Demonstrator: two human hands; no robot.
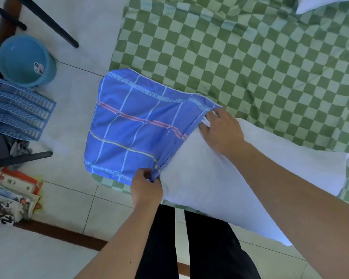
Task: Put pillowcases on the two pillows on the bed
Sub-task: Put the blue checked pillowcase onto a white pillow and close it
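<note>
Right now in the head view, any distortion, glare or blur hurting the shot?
Head view: strong wide-angle bending, the checked sheet squares curve toward the edges; soft even light, no hard shadows; mild glare on the floor tiles; pillowcase, pillow, left hand and right hand fairly sharp; corners slightly soft.
</note>
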